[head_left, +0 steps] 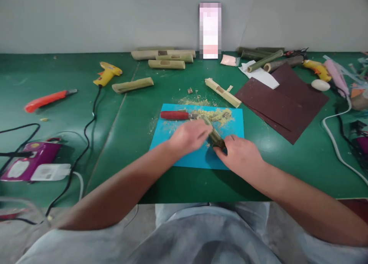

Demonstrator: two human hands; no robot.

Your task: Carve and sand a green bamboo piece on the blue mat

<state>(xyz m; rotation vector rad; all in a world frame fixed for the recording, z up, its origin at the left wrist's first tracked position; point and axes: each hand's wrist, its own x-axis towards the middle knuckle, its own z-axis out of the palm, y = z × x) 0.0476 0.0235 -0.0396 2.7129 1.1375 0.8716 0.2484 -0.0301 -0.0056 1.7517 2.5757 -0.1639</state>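
Note:
A short green bamboo tube (216, 138) lies slanted between my hands, above a blue sheet (186, 160). My right hand (243, 154) is wrapped round its near end. At the tube's far end, my left hand (191, 135) is closed with the fingers pinched against its upper side; whether something small sits in that pinch is hidden. Just beyond my left hand lies a red-handled tool (174, 115), its metal end among pale shavings (221, 116). A bamboo piece with a cut-out (222, 92) rests past the sheet's far edge.
Several cut bamboo tubes (166, 64) lie along the wall. To the left are a yellow glue gun (107, 74), an orange-red cutter (48, 100) and a purple power strip (40, 160) with cords. On the right lie brown sandpaper sheets (283, 103) and a white egg-shaped object (320, 85).

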